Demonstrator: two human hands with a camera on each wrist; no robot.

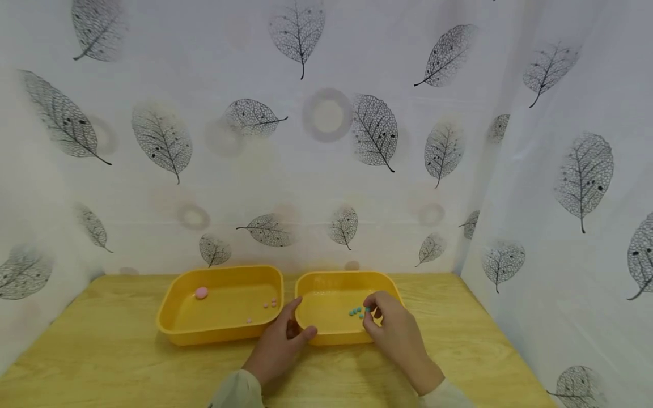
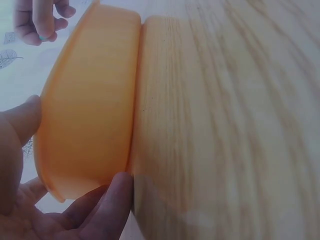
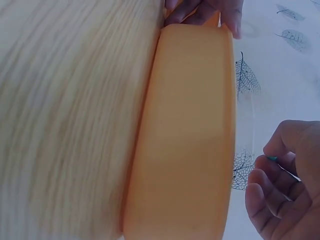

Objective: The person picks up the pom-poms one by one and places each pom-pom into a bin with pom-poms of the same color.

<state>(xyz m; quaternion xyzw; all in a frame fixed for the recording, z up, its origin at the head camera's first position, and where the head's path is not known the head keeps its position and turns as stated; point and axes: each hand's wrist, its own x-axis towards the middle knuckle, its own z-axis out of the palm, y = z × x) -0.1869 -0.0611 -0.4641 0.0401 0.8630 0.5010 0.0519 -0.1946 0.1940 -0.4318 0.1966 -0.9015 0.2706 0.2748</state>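
My left hand (image 1: 278,347) holds the right-hand yellow tray (image 1: 339,339) by its front left corner, thumb at the front rim and fingers along the left side. Over the right part of that tray, my right hand (image 1: 399,333) pinches a tiny teal bead (image 3: 272,158) between thumb and index finger, above the rim in the right wrist view. Several like teal beads (image 1: 355,311) lie on the tray floor beside those fingertips. The tray's outer front wall (image 2: 92,105) fills much of the left wrist view.
A second yellow tray (image 1: 216,338) stands just left, near the left hand. Inside it are a larger pink disc (image 1: 201,293) and several small pink beads (image 1: 274,305). The wood-grain table (image 1: 127,371) meets a leaf-patterned curtain (image 1: 316,181) behind the trays.
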